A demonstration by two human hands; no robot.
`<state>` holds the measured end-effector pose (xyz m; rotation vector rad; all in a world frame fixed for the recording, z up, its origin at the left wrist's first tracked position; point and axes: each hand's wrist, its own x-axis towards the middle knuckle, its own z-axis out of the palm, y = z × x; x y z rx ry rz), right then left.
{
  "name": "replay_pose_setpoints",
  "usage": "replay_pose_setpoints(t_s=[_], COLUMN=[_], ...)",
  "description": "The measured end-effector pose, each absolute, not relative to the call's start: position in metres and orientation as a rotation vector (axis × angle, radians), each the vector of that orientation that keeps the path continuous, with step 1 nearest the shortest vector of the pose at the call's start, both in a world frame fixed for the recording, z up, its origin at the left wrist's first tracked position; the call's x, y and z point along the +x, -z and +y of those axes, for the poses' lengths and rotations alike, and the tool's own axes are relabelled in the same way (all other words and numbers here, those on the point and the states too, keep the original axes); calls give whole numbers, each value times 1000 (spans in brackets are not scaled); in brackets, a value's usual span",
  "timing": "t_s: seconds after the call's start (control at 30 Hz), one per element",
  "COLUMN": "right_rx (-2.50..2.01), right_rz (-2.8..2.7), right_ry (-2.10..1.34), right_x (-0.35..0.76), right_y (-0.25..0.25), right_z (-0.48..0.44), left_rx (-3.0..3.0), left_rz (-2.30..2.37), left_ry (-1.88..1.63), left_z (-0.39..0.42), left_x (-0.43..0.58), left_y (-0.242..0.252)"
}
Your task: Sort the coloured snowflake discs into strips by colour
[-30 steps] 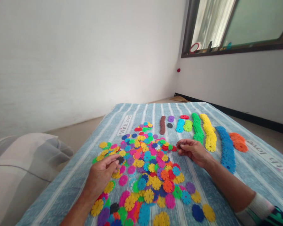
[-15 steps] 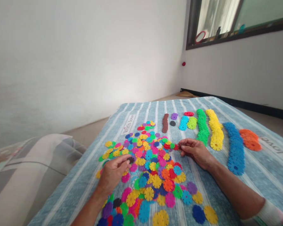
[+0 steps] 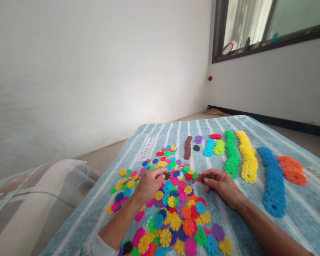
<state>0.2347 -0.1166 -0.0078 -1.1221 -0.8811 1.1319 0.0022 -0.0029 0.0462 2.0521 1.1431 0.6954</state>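
Observation:
My left hand (image 3: 152, 183) is above the middle of a loose pile of notched plastic discs (image 3: 175, 221) in many colours. Its thumb and fingers pinch a black notched disc (image 3: 167, 176). At the right edge of the pile my right hand (image 3: 220, 185) is closed, with a dark brown disc (image 3: 202, 178) at its fingertips, mostly hidden by them. Beyond that hand lie overlapping rows of one colour each: brown (image 3: 188, 148), green (image 3: 231, 156), yellow (image 3: 247, 156) and blue (image 3: 274, 185).
Smaller groups of orange (image 3: 293, 170), light blue (image 3: 209, 147), lime (image 3: 219, 147), red (image 3: 216, 136) and purple discs (image 3: 198, 139), and a black disc (image 3: 196, 148), lie on the striped cloth (image 3: 160, 131). Crumpled fabric (image 3: 56, 188) sits at left. A wall (image 3: 96, 71) rises behind.
My left hand has moved right and farther over the pile, carrying the black disc. My right hand stays by the pile's right edge. The view has tilted slightly upward.

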Motion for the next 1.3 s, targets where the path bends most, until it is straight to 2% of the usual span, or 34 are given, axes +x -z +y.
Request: replay_pose_setpoints(t_s=[0.27,0.67,0.93,1.13,1.3], right_rx=[-1134,-1114,-1113,-1156,-1199], right_rz=[-902,-892,-894,-907,-927], right_ry=[-1099,-1102,-1104,-1087,-1078], right_x=[232,231,231,232,232], right_y=[8,8,5,6,9], right_z=[-113,-107,-108,-111,-115], left_rx=[2507,2793,2871,2872,2897], left_rz=[878,995,1021,1139,1070], left_ry=[-607,-453,-478,-553,-303], left_z=[34,82,84,81,29], left_x=[118,198,194,143,72], left_y=[-49,-27,-35,-60,-50])
